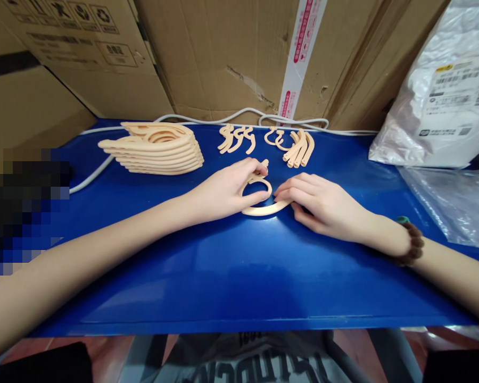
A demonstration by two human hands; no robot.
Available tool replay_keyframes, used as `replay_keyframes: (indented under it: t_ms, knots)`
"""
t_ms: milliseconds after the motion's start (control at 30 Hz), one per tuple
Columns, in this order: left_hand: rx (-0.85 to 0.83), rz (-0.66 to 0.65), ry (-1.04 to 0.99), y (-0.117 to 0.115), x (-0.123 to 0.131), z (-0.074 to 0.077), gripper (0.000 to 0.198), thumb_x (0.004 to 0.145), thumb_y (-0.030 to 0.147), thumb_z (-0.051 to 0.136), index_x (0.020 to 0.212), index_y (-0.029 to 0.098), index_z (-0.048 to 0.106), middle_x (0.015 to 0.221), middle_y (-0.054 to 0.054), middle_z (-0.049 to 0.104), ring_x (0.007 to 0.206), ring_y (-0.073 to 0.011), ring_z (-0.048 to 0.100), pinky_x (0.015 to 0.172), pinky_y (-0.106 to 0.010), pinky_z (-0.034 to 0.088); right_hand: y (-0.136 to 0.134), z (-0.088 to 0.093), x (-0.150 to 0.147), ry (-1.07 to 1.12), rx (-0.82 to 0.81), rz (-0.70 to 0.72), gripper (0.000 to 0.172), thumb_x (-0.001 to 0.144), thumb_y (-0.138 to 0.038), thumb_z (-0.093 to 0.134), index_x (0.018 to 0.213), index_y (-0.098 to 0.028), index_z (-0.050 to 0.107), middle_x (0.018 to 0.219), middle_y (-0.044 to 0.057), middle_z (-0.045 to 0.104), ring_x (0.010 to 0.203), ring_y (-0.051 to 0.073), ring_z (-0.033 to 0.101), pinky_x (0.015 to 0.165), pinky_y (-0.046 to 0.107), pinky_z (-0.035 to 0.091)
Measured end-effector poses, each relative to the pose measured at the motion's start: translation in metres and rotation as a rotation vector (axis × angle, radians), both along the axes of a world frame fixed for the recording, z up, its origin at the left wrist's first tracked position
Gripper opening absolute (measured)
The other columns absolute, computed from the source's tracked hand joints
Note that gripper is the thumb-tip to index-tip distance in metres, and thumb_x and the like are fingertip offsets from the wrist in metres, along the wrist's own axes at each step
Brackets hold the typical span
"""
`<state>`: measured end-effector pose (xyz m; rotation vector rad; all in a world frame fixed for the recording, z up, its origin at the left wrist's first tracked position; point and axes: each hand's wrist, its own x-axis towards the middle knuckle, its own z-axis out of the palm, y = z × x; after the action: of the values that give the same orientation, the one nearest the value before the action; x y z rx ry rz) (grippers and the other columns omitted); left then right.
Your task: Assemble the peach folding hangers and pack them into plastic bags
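Note:
On the blue table lies a beige plastic hanger part with a ring-shaped middle and a curved arm. My left hand grips its ring side, thumb and fingers closed about it. Fingers of my right hand are closed on the right end of the curved arm, covering that end. Just behind my hands are small beige hooks and more curved hanger arms. A neat stack of beige hangers stands to the left of them.
Cardboard boxes form a wall along the table's back edge. A white cable runs in front of them. At the right are a white plastic parcel and a clear plastic bag. The blue table has its front edge near me.

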<state>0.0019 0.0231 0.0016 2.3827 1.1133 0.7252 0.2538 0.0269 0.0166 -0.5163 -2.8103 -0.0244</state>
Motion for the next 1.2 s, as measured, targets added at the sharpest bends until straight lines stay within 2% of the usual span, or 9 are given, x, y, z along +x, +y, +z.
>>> replay_keyframes:
  t_ms: [133, 300, 467, 633, 733, 867, 1067, 1133, 1200]
  knots:
    - [0.072, -0.037, 0.088, 0.003, -0.004, 0.001, 0.029, 0.098, 0.022, 0.036, 0.117, 0.019, 0.057, 0.126, -0.009, 0.065, 0.120, -0.0239, 0.059, 0.104, -0.040, 0.047, 0.006, -0.001, 0.004, 0.007, 0.069, -0.076, 0.027, 0.090, -0.006, 0.043, 0.105, -0.018, 0.062, 0.120, 0.013, 0.066, 0.103, 0.026, 0.058, 0.090, 0.041, 0.048]
    - [0.169, -0.097, 0.136, 0.005, -0.007, 0.002, 0.040, 0.085, 0.008, 0.039, 0.120, 0.018, 0.056, 0.128, -0.011, 0.062, 0.123, -0.0260, 0.055, 0.108, -0.046, 0.045, 0.003, 0.000, 0.003, 0.035, 0.182, -0.244, 0.024, 0.097, -0.015, 0.043, 0.112, -0.016, 0.062, 0.114, 0.015, 0.065, 0.103, 0.027, 0.058, 0.085, 0.038, 0.046]
    - [0.235, -0.144, 0.121, 0.001, -0.006, 0.005, 0.051, 0.080, 0.015, 0.054, 0.131, 0.018, 0.048, 0.152, -0.017, 0.043, 0.146, -0.0322, 0.034, 0.122, -0.056, 0.028, -0.007, 0.002, -0.001, -0.019, 0.134, -0.321, 0.025, 0.102, -0.028, 0.042, 0.108, -0.016, 0.063, 0.096, 0.010, 0.070, 0.079, 0.023, 0.061, 0.073, 0.036, 0.041]
    - [0.180, -0.249, 0.161, -0.002, -0.007, 0.006, 0.068, 0.083, 0.029, 0.063, 0.146, 0.018, 0.038, 0.161, -0.018, 0.033, 0.155, -0.0333, 0.019, 0.126, -0.056, 0.020, -0.007, 0.001, -0.001, -0.033, -0.003, -0.157, 0.054, 0.097, -0.059, 0.051, 0.125, -0.013, 0.056, 0.124, 0.017, 0.067, 0.112, 0.031, 0.061, 0.097, 0.046, 0.042]
    - [0.107, -0.248, 0.187, -0.003, -0.007, 0.006, 0.084, 0.084, 0.046, 0.069, 0.153, 0.016, 0.030, 0.161, -0.019, 0.033, 0.153, -0.0325, 0.025, 0.125, -0.052, 0.025, -0.004, -0.002, 0.002, -0.050, -0.117, -0.019, 0.057, 0.096, -0.056, 0.054, 0.135, -0.013, 0.051, 0.147, 0.020, 0.052, 0.135, 0.032, 0.048, 0.109, 0.049, 0.038]
    - [0.050, -0.171, 0.267, -0.006, -0.006, 0.012, 0.090, 0.084, 0.061, 0.068, 0.152, 0.014, 0.034, 0.151, -0.019, 0.047, 0.139, -0.0326, 0.046, 0.114, -0.045, 0.040, -0.001, -0.002, 0.003, 0.027, -0.122, -0.022, 0.042, 0.097, -0.047, 0.057, 0.125, -0.016, 0.057, 0.147, 0.019, 0.051, 0.132, 0.031, 0.051, 0.107, 0.046, 0.042]
    - [0.158, -0.065, 0.490, -0.013, -0.018, 0.049, 0.077, 0.086, 0.055, 0.065, 0.146, 0.010, 0.046, 0.132, -0.016, 0.058, 0.121, -0.0314, 0.055, 0.101, -0.042, 0.048, 0.006, 0.006, 0.006, 0.174, -0.038, -0.152, 0.018, 0.099, -0.031, 0.054, 0.111, -0.021, 0.062, 0.124, 0.012, 0.065, 0.117, 0.027, 0.060, 0.100, 0.043, 0.046]
    - [0.231, -0.004, 0.530, -0.010, -0.035, 0.069, 0.064, 0.091, 0.051, 0.059, 0.141, 0.012, 0.053, 0.126, -0.013, 0.059, 0.116, -0.0284, 0.056, 0.101, -0.042, 0.047, 0.009, 0.007, 0.008, 0.191, -0.046, -0.198, 0.016, 0.099, -0.029, 0.053, 0.108, -0.021, 0.062, 0.117, 0.011, 0.067, 0.114, 0.027, 0.061, 0.099, 0.042, 0.047]
    - [0.313, 0.065, 0.528, -0.003, -0.059, 0.087, 0.068, 0.089, 0.060, 0.057, 0.137, 0.013, 0.058, 0.119, -0.010, 0.061, 0.109, -0.0268, 0.058, 0.099, -0.046, 0.048, 0.011, 0.005, 0.009, 0.146, -0.057, -0.216, 0.016, 0.099, -0.031, 0.053, 0.107, -0.021, 0.063, 0.113, 0.011, 0.068, 0.110, 0.026, 0.062, 0.096, 0.041, 0.049]
